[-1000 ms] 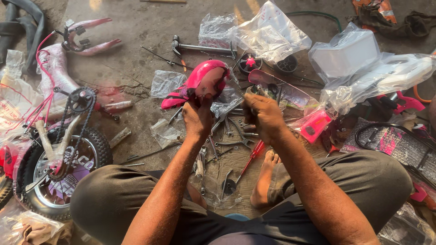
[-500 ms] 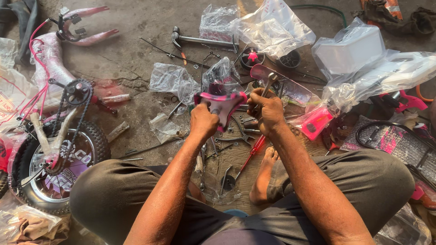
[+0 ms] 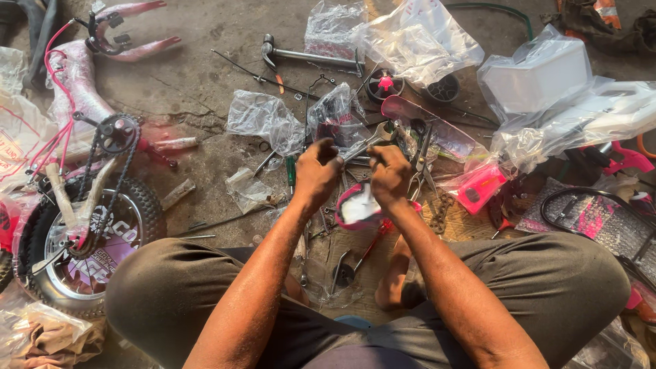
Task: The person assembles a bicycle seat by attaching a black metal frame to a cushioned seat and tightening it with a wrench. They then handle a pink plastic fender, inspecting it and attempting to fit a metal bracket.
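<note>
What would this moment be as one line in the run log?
left hand: gripping wrench | right hand: on pink seat | seat underside up, between knees | pliers beside right hand

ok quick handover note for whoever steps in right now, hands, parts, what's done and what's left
Left hand: closed on something small above the seat; what it pinches is hidden.
Right hand: holds a spanner whose head points up and left.
Seat: pink and white, underside up, under both hands between the knees.
Around: screwdriver left of the hands, red-handled tool below the seat, pliers to the right, small bike with rear wheel at far left, bagged parts beyond.
Done: seat is out of its bag.
Left: seat is not on the bike; loose hardware lies on the floor.
</note>
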